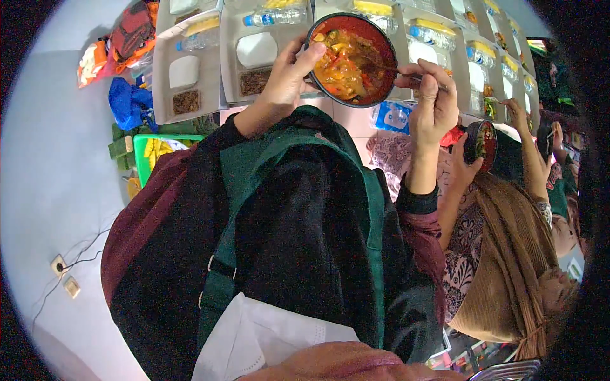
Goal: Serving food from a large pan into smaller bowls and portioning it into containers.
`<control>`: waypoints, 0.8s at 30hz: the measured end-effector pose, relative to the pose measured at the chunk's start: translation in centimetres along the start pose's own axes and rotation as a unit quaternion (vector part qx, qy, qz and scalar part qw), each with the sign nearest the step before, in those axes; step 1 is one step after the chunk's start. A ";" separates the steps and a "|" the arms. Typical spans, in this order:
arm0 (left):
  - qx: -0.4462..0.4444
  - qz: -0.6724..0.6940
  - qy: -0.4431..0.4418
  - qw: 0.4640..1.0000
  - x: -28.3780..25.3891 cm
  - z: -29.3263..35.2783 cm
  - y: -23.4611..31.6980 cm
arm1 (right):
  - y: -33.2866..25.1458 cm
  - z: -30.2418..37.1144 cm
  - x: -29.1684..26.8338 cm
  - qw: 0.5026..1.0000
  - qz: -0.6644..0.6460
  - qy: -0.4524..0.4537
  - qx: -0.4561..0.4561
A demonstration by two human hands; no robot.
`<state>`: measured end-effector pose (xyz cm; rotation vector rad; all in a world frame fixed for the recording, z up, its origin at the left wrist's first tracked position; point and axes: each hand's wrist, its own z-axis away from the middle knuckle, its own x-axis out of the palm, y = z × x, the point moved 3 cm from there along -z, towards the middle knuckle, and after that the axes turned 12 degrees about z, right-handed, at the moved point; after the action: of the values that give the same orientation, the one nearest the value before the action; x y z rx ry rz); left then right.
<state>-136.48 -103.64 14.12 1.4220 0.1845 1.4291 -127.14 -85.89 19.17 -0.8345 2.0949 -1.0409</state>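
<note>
A dark round bowl with a reddish inside (380, 39) is in front of me, above the edge of the table. Glossy orange-yellow stew with red and green pieces (343, 68) fills much of it. My left hand (293, 71) grips the bowl's left rim, thumb over the edge. My right hand (434, 95) is closed round the handle of a spoon (384, 66); the spoon's head is hidden in the food. Just beyond the bowl stand open cardboard meal boxes (230, 54), holding white wrapped packs (257, 51), water bottles (274, 16) and small trays of dark food (254, 82).
More filled boxes (475, 82) run off to the right. Close on my right, a co-worker holds another bowl (481, 146) and reaches toward the boxes. A green basket (141, 159) with yellow items stands left, near a blue bag (127, 105). Wall sockets (59, 265) have cables.
</note>
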 end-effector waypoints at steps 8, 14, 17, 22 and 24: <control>-0.018 -0.016 -0.002 1.000 -0.3 0.3 -0.2 | 2.5 0.8 0.1 0.969 -0.117 0.042 0.213; -0.004 -0.009 -0.018 1.000 -0.3 0.3 -0.1 | 3.6 1.3 -0.9 0.949 -0.159 0.080 0.261; -0.004 -0.001 -0.022 1.000 -0.3 0.4 -0.1 | 3.8 1.4 -1.4 0.945 -0.161 0.085 0.272; -0.010 0.009 -0.028 1.000 0.0 0.9 0.0 | 3.3 1.2 -1.9 0.947 -0.162 0.084 0.263; -0.009 0.015 -0.034 0.999 0.1 0.9 0.2 | 2.6 0.8 -2.1 0.947 -0.158 0.102 0.262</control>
<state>-135.80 -104.14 14.59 1.4619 0.1083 1.4011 -125.89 -83.35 17.15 -0.8256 1.7322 -1.8232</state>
